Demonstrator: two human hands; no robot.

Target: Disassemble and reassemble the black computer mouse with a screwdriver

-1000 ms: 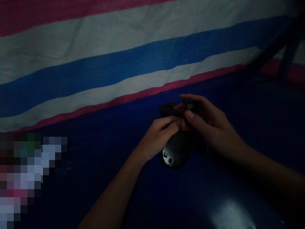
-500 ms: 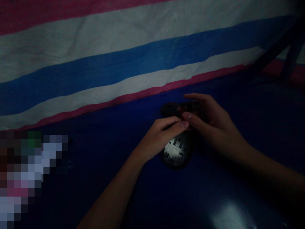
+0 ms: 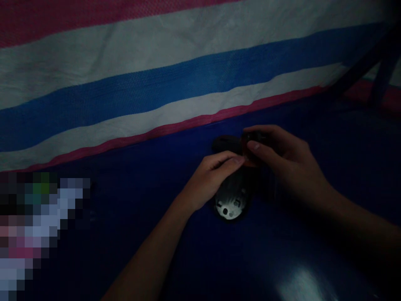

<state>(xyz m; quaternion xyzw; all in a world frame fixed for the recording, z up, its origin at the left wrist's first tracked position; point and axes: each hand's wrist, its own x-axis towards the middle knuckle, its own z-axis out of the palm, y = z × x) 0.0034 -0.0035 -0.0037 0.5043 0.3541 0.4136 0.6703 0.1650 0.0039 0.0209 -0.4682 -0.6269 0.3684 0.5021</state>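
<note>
The scene is dim. My right hand is closed, thumb and fingers pinching a small dark and reddish object whose shape is unclear. Beside it, my left hand has its thumb pressed against its fingers at the lower edge of that object; what it grips is hidden. Below both hands a rounded item with a shiny, metallic-looking face and small dark holes lies on the dark blue surface. A dark rounded piece sits just behind my left hand.
A striped red, white and blue sheet rises behind the blue surface. Dark bars stand at the back right. A pixelated patch covers the left edge, and light reflects off the surface at the lower right.
My right hand has shifted slightly right, showing more of the small dark and reddish object. The bright area on the rounded item has shrunk toward its lower end.
</note>
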